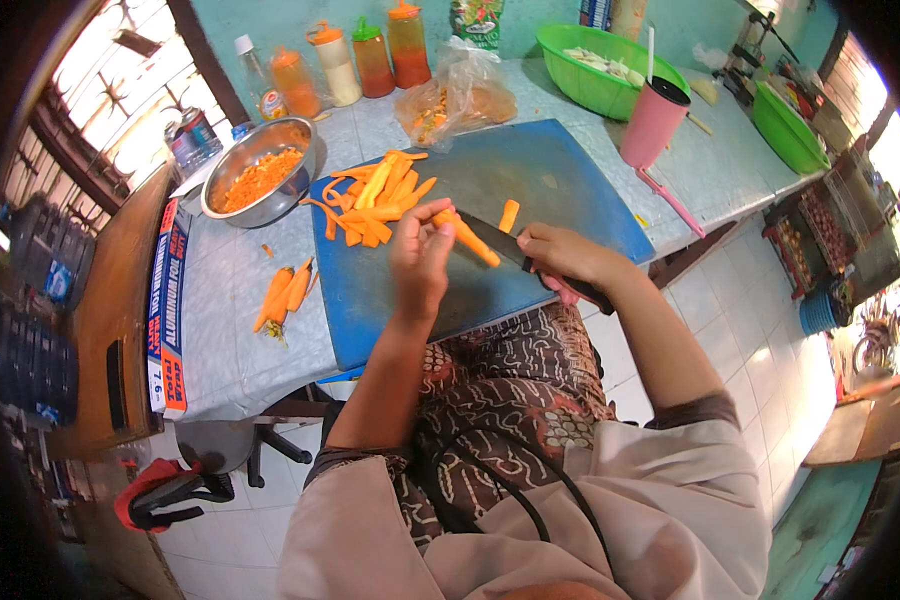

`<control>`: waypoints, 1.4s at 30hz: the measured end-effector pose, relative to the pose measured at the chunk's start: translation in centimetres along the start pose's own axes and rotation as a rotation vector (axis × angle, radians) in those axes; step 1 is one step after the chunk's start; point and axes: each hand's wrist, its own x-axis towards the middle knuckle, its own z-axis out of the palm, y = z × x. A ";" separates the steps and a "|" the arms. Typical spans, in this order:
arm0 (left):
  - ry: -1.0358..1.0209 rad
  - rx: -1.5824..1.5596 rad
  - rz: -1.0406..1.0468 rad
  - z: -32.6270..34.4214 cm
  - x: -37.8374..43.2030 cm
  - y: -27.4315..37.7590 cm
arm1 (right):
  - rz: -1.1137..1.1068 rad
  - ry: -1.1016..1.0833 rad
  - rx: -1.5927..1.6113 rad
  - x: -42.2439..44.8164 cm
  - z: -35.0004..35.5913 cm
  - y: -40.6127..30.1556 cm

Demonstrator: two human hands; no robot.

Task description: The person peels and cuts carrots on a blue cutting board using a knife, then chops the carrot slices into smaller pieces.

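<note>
My left hand point(421, 255) grips a peeled carrot piece point(471, 240) by its far end, held above the blue cutting board point(375, 300). In my right hand point(566, 255) is a dark-bladed kitchen knife point(491, 234); its black handle runs back under my palm. The blade lies close behind the carrot, and I cannot tell whether they touch. A short cut carrot piece point(508, 215) rests on the board just beyond the blade. To the left of it, a pile of carrot pieces point(379, 196) covers the board's far left part.
Left of the board lie small carrots point(283, 296) and an aluminum foil box point(166, 315). Behind stand a steel bowl of chopped carrot point(300, 180), sauce bottles point(375, 64), a plastic bag point(469, 97) and a green basin point(596, 86). A pink tumbler point(652, 124) stands right.
</note>
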 end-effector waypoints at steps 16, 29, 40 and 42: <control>0.031 -1.142 -0.829 -0.1 -1.0 1.2 | -0.724 0.268 -0.366 -6.3 8.9 -0.4; -0.051 -1.128 -0.838 2.1 -2.2 4.4 | -0.783 0.194 -0.256 -8.0 8.9 0.2; 0.039 -1.168 -0.872 2.8 -3.2 4.7 | -0.869 0.172 -0.112 -7.6 9.7 1.2; 0.046 -1.162 -0.826 2.8 -3.4 4.6 | -0.873 0.177 -0.123 -7.6 9.7 1.3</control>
